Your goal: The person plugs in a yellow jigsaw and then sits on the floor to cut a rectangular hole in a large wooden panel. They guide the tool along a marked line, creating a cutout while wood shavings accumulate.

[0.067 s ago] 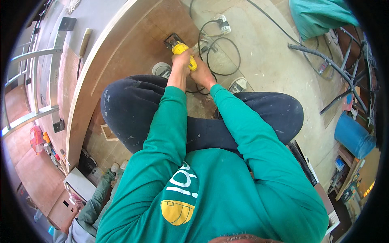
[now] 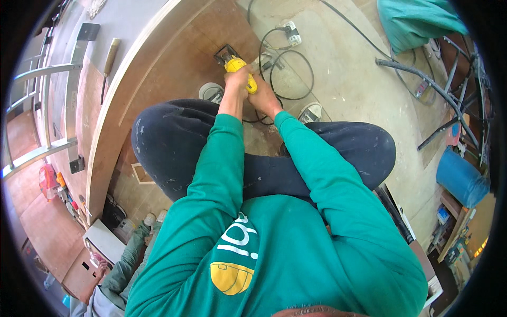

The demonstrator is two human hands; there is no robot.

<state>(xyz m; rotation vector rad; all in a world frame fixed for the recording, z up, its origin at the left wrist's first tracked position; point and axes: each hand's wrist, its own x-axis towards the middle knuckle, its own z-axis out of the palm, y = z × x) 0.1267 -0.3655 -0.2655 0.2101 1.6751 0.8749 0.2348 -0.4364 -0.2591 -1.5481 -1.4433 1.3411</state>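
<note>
- Left hand (image 2: 236, 80): fingers wrapped tight round the body of a yellow power tool (image 2: 238, 67), knuckles up, thumb side hidden.
- Right hand (image 2: 262, 96): sits just beside the left at its 4 o'clock, fingers curled onto the tool's rear end; both hands touching each other and the tool.
- Tool: yellow body w/ a dark squarish base plate (image 2: 227, 53) at its 11 o'clock end, the plate flat on a brown wood panel (image 2: 179, 58). Tool lies approx at 12 o'clock of the view, slightly left of centre.
- Black cord (image 2: 288, 74) loops on the floor at 3 o'clock of the hands, running up to a white plug strip (image 2: 290, 33) at 1 o'clock.
- Two shoes: one (image 2: 210, 92) just at 8 o'clock of the left hand, the other (image 2: 310, 112) at 4 o'clock of the right hand; both white-toed, on the floor.
- Green sleeves (image 2: 222, 158) run from the hands down to 6 o'clock; dark trousers (image 2: 169, 142), knees bent out to 9 and 3 o'clock, paint-specked.
- Panel has a pale curved edge (image 2: 113, 105) sweeping from 12 round to 8 o'clock.
- Beyond that edge, at 10 o'clock: a wood-handled chisel (image 2: 108, 66) on a grey surface, and a metal frame (image 2: 47, 105) farther out.
- At 1–2 o'clock: teal cloth (image 2: 417, 24) and a grey hose (image 2: 422, 79); at 3 o'clock a blue drum (image 2: 459, 177).
- At 7 o'clock, near the rim: another person's sleeve (image 2: 129, 259), well apart from the hands.
</note>
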